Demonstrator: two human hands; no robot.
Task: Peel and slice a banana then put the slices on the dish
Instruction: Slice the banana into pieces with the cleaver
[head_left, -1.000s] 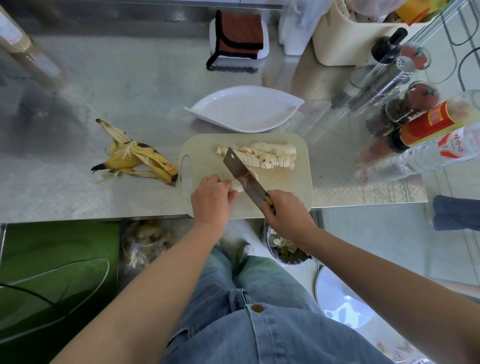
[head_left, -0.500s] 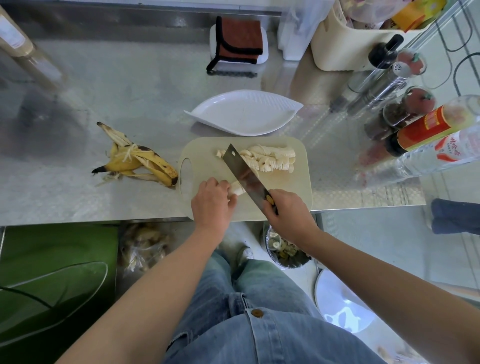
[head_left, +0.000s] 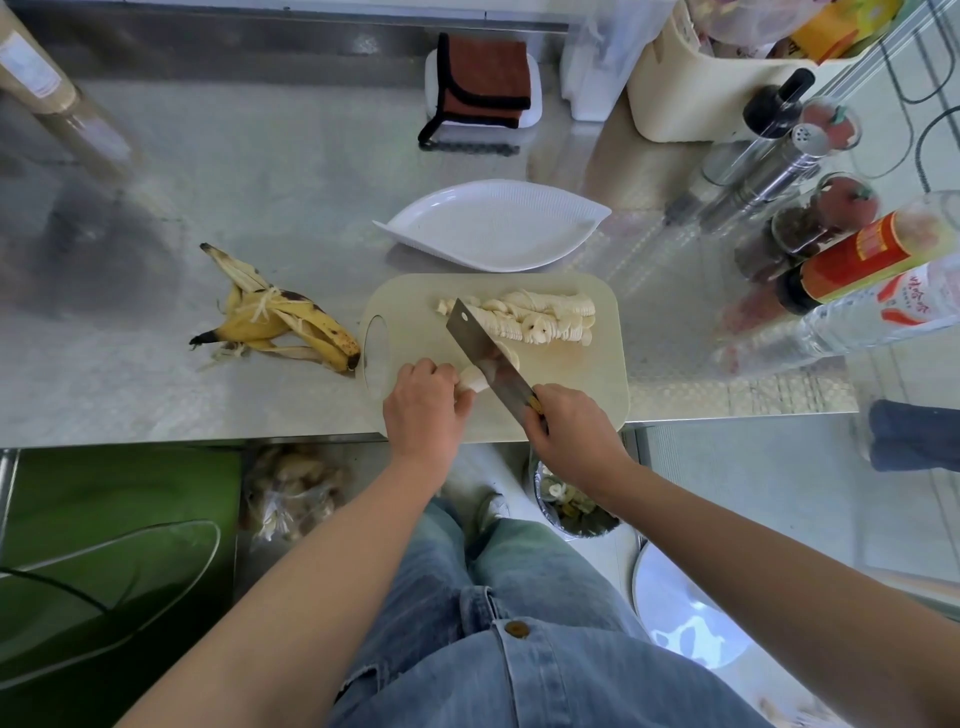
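Left hand (head_left: 423, 402): knuckles up, fingers curled down onto the banana stub (head_left: 474, 383).
Left arm: bare, enters from 7 o'clock and points toward 1 o'clock.
Right hand (head_left: 574, 434): fist wrapped round the handle of the knife (head_left: 491, 358), near the left hand at its 4 o'clock.
Right arm: bare, enters from 4 o'clock and points toward 10 o'clock.
Wrists: both roughly straight.

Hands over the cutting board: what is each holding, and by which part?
The right hand grips the knife by its handle. The left hand holds the unsliced banana piece by its uncut end.
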